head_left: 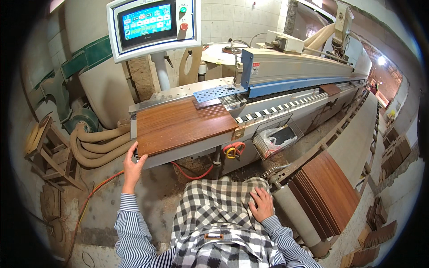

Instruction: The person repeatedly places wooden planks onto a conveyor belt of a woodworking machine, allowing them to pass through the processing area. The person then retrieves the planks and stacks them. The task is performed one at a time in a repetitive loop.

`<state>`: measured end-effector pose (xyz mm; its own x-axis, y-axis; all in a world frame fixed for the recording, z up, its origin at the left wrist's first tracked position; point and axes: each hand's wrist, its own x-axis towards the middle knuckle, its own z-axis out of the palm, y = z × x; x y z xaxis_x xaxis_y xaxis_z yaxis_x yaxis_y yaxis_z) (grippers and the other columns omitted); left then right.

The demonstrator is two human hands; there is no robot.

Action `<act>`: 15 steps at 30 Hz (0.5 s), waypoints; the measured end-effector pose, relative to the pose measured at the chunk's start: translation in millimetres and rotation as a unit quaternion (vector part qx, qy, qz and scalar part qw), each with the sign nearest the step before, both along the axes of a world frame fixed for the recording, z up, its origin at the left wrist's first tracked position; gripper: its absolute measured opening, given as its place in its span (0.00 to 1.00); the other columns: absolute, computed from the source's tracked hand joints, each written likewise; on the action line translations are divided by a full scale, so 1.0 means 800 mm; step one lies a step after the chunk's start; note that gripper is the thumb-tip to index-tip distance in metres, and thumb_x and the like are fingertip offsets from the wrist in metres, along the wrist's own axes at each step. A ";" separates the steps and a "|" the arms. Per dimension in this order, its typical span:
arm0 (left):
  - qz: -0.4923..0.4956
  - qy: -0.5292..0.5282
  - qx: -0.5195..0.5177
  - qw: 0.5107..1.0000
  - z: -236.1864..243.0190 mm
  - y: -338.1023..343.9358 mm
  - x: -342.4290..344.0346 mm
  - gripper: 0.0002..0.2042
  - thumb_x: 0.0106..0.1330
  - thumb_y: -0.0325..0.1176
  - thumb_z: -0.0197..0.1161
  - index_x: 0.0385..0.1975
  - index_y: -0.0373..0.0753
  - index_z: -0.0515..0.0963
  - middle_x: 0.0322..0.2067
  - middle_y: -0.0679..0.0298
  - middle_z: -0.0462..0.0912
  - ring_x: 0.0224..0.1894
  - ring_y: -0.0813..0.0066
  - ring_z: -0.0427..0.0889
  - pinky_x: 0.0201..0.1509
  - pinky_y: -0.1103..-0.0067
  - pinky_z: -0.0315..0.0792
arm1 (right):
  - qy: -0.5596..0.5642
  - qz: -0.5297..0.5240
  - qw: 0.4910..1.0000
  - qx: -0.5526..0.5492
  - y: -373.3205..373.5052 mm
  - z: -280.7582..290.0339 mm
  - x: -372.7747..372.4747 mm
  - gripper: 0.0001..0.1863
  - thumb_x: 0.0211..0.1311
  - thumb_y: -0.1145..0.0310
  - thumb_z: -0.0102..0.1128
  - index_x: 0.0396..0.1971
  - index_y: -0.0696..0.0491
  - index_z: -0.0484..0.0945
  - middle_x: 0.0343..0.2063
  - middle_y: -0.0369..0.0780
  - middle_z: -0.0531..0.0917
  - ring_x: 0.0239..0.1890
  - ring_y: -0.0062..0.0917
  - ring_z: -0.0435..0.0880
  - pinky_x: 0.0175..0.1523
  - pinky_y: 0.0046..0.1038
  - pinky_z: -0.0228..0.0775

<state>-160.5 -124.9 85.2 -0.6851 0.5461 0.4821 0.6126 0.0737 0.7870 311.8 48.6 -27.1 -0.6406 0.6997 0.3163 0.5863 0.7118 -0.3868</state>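
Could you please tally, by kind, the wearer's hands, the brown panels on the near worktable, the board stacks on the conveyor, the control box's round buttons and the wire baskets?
Left hand and right hand: 2
Brown panel: 1
Board stack: 1
Green button and red button: 2
Wire basket: 1
Total: 7

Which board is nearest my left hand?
The board below the screen, at your left hand; the stack is past your right hand, another board far along the machine.
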 end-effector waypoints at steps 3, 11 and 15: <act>0.009 0.010 -0.020 1.000 0.005 0.000 0.000 0.29 0.58 0.36 0.70 0.60 0.37 0.71 0.56 0.54 0.77 0.63 0.63 0.71 0.68 0.68 0.60 | -0.003 -0.001 1.000 0.003 0.000 0.002 0.000 0.24 0.58 0.61 0.62 0.56 0.50 0.76 0.63 0.44 0.70 0.66 0.43 0.64 0.69 0.45 0.54; 0.043 0.130 -0.145 0.980 0.030 0.034 0.026 0.30 0.57 0.44 0.70 0.59 0.41 0.73 0.57 0.55 0.77 0.71 0.62 0.61 0.76 0.57 0.32 | 0.002 0.005 1.000 -0.006 0.001 0.000 0.000 0.24 0.59 0.61 0.62 0.56 0.50 0.75 0.63 0.44 0.69 0.66 0.43 0.63 0.69 0.45 0.54; 0.014 0.144 -0.146 0.979 0.033 0.075 0.043 0.30 0.57 0.42 0.69 0.59 0.40 0.72 0.56 0.56 0.79 0.70 0.62 0.63 0.76 0.56 0.32 | 0.007 -0.004 1.000 -0.013 -0.003 0.005 0.000 0.23 0.60 0.62 0.61 0.55 0.50 0.76 0.63 0.44 0.70 0.66 0.42 0.64 0.69 0.44 0.54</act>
